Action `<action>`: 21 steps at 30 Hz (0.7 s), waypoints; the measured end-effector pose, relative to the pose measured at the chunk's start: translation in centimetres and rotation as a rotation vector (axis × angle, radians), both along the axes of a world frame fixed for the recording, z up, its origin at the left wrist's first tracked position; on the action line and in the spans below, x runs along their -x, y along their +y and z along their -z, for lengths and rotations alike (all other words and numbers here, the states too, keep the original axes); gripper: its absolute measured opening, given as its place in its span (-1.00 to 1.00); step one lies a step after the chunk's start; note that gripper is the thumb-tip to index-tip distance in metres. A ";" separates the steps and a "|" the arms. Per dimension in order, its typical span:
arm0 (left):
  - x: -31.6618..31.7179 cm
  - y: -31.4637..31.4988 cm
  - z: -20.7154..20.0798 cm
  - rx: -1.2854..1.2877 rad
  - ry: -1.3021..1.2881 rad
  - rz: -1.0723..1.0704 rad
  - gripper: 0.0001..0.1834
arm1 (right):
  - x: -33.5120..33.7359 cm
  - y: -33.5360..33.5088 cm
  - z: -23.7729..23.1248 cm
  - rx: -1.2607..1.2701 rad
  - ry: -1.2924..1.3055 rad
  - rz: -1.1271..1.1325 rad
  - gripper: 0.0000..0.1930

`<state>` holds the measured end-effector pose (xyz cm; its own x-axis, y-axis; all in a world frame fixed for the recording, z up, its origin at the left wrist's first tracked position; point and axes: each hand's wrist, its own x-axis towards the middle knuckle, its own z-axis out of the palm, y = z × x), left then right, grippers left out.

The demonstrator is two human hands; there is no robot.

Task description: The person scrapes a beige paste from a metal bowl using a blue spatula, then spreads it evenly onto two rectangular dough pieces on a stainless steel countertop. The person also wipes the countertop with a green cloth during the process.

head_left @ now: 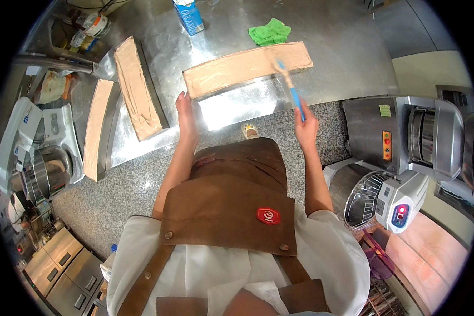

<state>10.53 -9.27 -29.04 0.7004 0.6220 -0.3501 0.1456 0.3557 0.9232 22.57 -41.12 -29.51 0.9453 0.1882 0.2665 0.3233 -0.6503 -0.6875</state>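
My right hand [306, 126] is closed around the blue handle of a spatula [295, 96]. Pale brown cream smears its shaft, and its head is over the right part of a long, narrow metal pan [231, 72] filled with the same cream. At this pan's near left corner is my left hand [187, 117], fingers stretched out against or right beside the end; whether it presses there I cannot tell. Two more filled pans stand to the left: a middle one [137, 89] with a wavy surface and an outer one [99, 129] at the table's edge.
A green cloth [269, 32] and a blue-and-white carton [188, 17] sit farther back on the steel table [347, 63]. A stand mixer [47, 142] is at the left, and a larger mixer with a wire guard [374, 197] at the right. Below lies speckled floor [116, 203].
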 end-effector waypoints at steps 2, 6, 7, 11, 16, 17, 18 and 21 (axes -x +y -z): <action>0.0 0.0 -0.1 0.003 -0.008 -0.001 -0.14 | 0.8 0.5 -0.8 -0.038 0.094 -0.039 -0.65; 0.2 0.1 0.0 -0.008 -0.008 0.009 -0.14 | -0.5 -1.4 -0.4 0.007 0.020 0.106 -0.64; 0.2 0.2 0.2 -0.018 -0.004 0.015 -0.14 | -0.4 -1.4 -0.3 0.012 0.033 0.127 -0.64; 0.0 0.3 0.7 -0.012 -0.029 0.009 -0.16 | 2.2 0.5 0.1 -0.003 0.007 -0.038 -0.64; 0.2 0.5 0.8 0.005 -0.017 -0.010 -0.21 | 1.9 0.0 -0.7 -0.029 0.100 0.103 -0.62; 0.2 0.4 0.6 0.017 -0.031 -0.037 -0.21 | 1.7 -0.1 -1.0 -0.044 0.167 0.153 -0.62; 0.2 0.1 0.6 0.028 -0.045 -0.065 -0.21 | 1.6 0.0 -1.1 -0.059 0.235 0.202 -0.62; 0.1 0.4 1.3 0.017 -0.068 -0.073 -0.20 | 3.4 1.9 0.7 -0.075 0.053 0.083 -0.62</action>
